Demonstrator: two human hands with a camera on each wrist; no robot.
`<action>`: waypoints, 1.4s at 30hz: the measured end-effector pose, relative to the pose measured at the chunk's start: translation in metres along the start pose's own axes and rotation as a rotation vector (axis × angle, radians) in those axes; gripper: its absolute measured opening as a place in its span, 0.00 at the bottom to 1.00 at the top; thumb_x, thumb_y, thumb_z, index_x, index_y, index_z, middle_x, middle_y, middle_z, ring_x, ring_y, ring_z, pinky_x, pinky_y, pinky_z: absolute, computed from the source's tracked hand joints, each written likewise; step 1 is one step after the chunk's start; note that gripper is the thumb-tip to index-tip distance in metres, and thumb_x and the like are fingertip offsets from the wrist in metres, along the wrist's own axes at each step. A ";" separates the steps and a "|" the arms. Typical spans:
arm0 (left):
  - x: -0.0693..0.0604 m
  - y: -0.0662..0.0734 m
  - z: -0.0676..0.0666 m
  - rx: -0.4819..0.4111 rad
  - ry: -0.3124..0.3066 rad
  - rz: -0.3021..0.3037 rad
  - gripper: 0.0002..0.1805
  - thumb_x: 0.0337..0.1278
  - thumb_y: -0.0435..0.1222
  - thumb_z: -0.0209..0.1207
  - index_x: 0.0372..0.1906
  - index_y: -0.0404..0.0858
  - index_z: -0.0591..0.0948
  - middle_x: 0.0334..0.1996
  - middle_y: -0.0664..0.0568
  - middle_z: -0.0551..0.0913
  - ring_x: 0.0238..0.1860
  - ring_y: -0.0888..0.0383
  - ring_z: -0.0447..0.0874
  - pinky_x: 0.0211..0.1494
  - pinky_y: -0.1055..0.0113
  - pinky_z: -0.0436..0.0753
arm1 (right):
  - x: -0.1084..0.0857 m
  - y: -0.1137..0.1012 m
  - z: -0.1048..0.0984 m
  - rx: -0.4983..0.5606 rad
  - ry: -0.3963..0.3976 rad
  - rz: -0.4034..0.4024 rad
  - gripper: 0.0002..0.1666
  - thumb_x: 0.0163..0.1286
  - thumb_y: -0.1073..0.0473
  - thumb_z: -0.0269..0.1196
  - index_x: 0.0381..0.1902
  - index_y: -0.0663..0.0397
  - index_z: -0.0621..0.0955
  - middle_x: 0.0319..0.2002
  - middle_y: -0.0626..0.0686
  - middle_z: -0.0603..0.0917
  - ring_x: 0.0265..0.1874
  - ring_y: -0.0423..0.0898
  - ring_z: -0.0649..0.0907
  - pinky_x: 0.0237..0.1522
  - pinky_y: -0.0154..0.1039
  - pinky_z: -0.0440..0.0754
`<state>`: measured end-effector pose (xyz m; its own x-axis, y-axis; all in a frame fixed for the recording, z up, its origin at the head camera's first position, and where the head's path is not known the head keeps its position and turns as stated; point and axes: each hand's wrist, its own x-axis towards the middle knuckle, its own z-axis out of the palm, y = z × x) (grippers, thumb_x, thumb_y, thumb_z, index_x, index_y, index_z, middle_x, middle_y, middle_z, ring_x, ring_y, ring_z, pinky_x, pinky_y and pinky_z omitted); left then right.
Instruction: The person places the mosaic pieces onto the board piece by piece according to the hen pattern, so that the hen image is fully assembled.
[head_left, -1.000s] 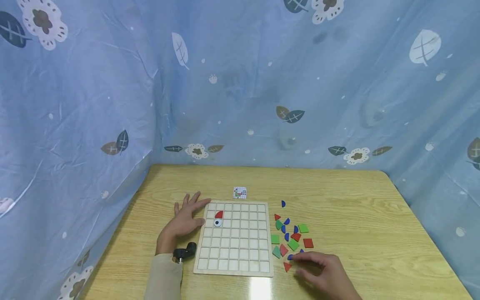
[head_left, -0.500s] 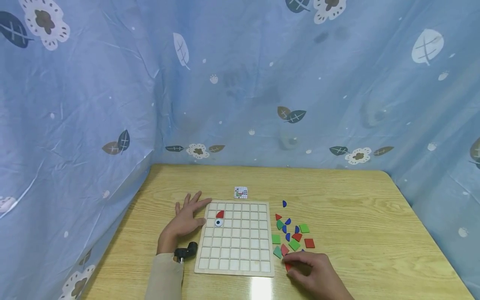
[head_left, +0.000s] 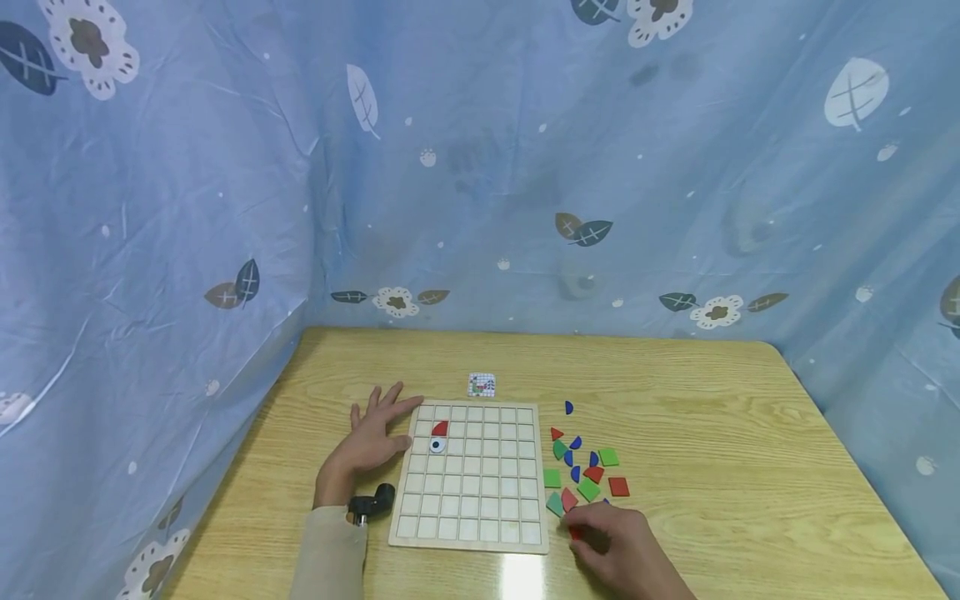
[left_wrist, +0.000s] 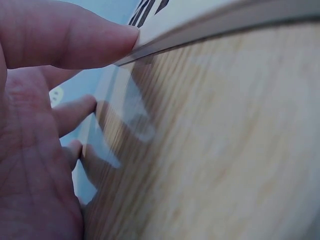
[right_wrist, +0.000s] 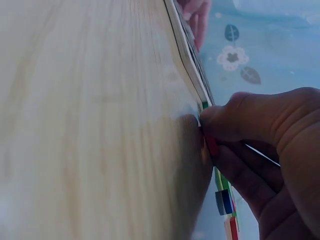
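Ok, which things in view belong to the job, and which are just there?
Seemingly in the job:
board, touched by the left hand
eye disc and red quarter, on it
red piece, at the right hand's fingertips
loose pieces beside the board
card, probably a guide

Just there:
table
curtain
black device at the left wrist

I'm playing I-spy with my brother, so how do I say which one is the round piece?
On the table, find the wooden grid board that the left hand touches. Look at its upper-left part, where two pieces sit in squares. The lower is your round piece: white with a dark dot, unlike the red wedge just above it.
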<state>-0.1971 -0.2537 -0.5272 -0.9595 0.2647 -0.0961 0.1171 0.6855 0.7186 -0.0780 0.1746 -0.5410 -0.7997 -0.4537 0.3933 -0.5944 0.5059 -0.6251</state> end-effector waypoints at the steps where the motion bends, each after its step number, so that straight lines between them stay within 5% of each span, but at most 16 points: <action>1: 0.000 0.000 0.000 -0.001 0.001 0.000 0.38 0.68 0.31 0.64 0.83 0.43 0.72 0.90 0.34 0.45 0.88 0.27 0.23 0.78 0.22 0.17 | 0.000 -0.001 0.000 -0.005 -0.005 -0.001 0.23 0.55 0.72 0.81 0.45 0.43 0.92 0.39 0.39 0.93 0.39 0.32 0.87 0.50 0.14 0.77; 7: -0.001 -0.001 0.001 -0.009 0.003 0.002 0.39 0.68 0.31 0.64 0.83 0.44 0.72 0.90 0.35 0.45 0.88 0.28 0.23 0.79 0.23 0.17 | -0.001 -0.001 -0.004 -0.048 -0.023 0.007 0.24 0.55 0.70 0.82 0.47 0.42 0.92 0.42 0.39 0.93 0.40 0.33 0.88 0.52 0.13 0.76; 14: -0.001 0.000 0.001 -0.010 0.004 -0.002 0.39 0.66 0.30 0.64 0.83 0.44 0.73 0.90 0.35 0.45 0.88 0.28 0.23 0.79 0.23 0.17 | -0.003 -0.003 -0.009 -0.061 -0.053 0.103 0.24 0.57 0.69 0.82 0.48 0.38 0.91 0.42 0.35 0.92 0.40 0.30 0.85 0.47 0.28 0.87; 19: 0.000 -0.001 0.001 -0.004 -0.004 -0.002 0.39 0.67 0.31 0.64 0.83 0.45 0.72 0.90 0.35 0.45 0.88 0.28 0.23 0.78 0.22 0.17 | -0.007 0.000 -0.009 -0.092 -0.001 0.054 0.27 0.53 0.71 0.83 0.47 0.39 0.91 0.42 0.35 0.92 0.40 0.32 0.88 0.49 0.20 0.82; 27: 0.000 0.001 0.000 0.013 -0.001 -0.012 0.40 0.65 0.31 0.64 0.83 0.45 0.72 0.90 0.35 0.46 0.88 0.28 0.24 0.79 0.22 0.18 | -0.006 0.002 -0.013 -0.057 -0.020 0.087 0.25 0.56 0.71 0.82 0.47 0.38 0.91 0.41 0.36 0.93 0.40 0.32 0.87 0.48 0.23 0.85; 35: 0.000 0.001 -0.001 0.017 0.003 -0.013 0.40 0.64 0.31 0.64 0.83 0.45 0.72 0.90 0.36 0.46 0.89 0.28 0.24 0.79 0.22 0.19 | 0.006 -0.001 -0.012 -0.041 0.032 -0.032 0.25 0.53 0.71 0.83 0.45 0.41 0.92 0.39 0.35 0.93 0.38 0.31 0.88 0.51 0.14 0.78; 42: -0.001 -0.001 0.001 0.003 0.004 -0.015 0.40 0.66 0.31 0.64 0.83 0.45 0.72 0.91 0.37 0.45 0.89 0.29 0.22 0.79 0.23 0.16 | 0.041 -0.003 -0.004 0.013 0.040 -0.200 0.23 0.54 0.75 0.81 0.43 0.46 0.91 0.38 0.39 0.93 0.33 0.32 0.86 0.39 0.25 0.85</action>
<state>-0.1957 -0.2541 -0.5279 -0.9622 0.2517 -0.1043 0.1034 0.6916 0.7148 -0.1095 0.1573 -0.5196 -0.6686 -0.5144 0.5371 -0.7409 0.3993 -0.5400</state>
